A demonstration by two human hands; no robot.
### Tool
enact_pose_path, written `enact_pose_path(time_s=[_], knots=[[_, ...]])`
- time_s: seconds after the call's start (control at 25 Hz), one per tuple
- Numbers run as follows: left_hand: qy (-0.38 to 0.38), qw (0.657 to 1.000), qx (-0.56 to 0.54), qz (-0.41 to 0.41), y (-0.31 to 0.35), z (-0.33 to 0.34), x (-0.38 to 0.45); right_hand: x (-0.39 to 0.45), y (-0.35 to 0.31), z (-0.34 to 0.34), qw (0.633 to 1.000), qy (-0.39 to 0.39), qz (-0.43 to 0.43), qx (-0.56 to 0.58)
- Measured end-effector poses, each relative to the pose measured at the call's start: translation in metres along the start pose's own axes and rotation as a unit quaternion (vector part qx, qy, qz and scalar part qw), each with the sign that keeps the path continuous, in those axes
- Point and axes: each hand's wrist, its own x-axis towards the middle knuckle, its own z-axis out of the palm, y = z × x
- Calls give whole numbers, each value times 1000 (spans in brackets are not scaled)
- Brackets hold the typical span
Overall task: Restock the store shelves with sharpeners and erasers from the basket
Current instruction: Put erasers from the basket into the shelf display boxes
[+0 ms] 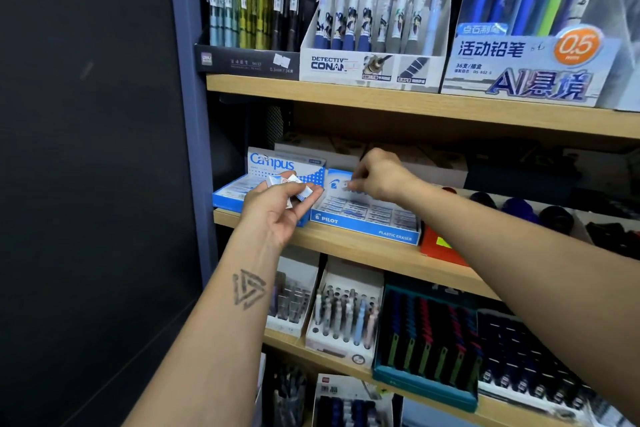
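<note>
A person stands at a wooden store shelf unit, both bare forearms reaching toward the middle shelf. The landmark here is a blue and white cardboard display box marked Pilot Plastic Eraser [367, 218], sitting at the front edge of that light wooden shelf board [363, 250].

The right hand [379, 175] hovers over the back of the Pilot box, fingers curled and pinching a small white and blue wrapped eraser [348, 185] just above the rows inside. It appears to be setting this piece into place.

The left hand [277, 208], just left of the Pilot box, is palm up with fingers curled around a small cluster of white, blue-printed erasers [294, 187], holding them as a ready supply.

Directly left of the Pilot box, partly behind the left hand, stands a blue and white Campus eraser box [273, 170] with its lid flap raised.

The Pilot box already looks nearly full, with neat rows of wrapped erasers across it. Judging by this, eraser stocking is well underway, with the handful in the left hand still to place. The basket is out of view, so what remains in it cannot be told. No sharpeners can be clearly made out, so that part seems still to come.
</note>
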Motion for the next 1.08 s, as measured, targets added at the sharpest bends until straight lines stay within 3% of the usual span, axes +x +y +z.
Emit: enact_pose_path(time_s=[0.2,0.56,0.64,0.72,0.76,0.84,0.92,1.08], knots=[[-10,997,71,-12,12,-14,-3,10,-5,46,996,53,70,5],[-20,999,25,-41,16,-24,-2,6,-12,56,991,81,40,-98],[-14,998,55,-38,14,-22,-6,4,-21,44,995,69,2,76],[-2,996,79,-30,11,-19,-10,-11,-38,31,956,-34,-51,287],[6,997,79,-23,11,-18,-11,-19,-45,27,942,-75,-97,312],[26,997,71,-2,12,-19,-10,-27,-57,27,959,-83,-170,213],[29,997,65,14,16,-22,-6,-26,-64,34,975,-38,-194,101],[-2,999,30,20,30,-32,-7,-20,-80,48,980,-11,-159,119]])
